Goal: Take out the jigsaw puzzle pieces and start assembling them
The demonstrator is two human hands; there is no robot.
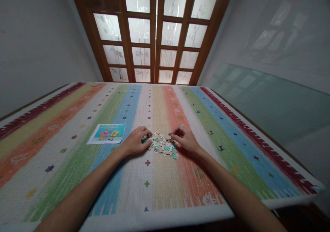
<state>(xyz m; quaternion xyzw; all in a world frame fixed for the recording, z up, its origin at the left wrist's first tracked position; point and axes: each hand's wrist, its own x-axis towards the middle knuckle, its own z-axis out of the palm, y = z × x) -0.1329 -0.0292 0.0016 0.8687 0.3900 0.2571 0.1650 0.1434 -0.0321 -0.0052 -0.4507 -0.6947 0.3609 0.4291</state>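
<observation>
Left hand (135, 141) fingers curled, green piece pinched at tips. Right hand (185, 139) fingers bent over pile edge; hold cannot be told. Jigsaw pieces (163, 145) heaped loose between hands, mid striped tablecloth (77, 163), toward near edge; none seen joined, assembly barely begun. Reference picture (107, 133) laid left of pile.

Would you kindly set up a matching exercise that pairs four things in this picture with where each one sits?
Things:
1. left hand
2. right hand
3. reference picture
4. puzzle pieces

Places:
A. flat on the blue and green stripes, apart from the pile
B. heaped between the two hands
C. at the pile's edge on the orange stripe side
D. at the pile's edge on the picture's side

Pairs: 1-D, 2-C, 3-A, 4-B
</observation>
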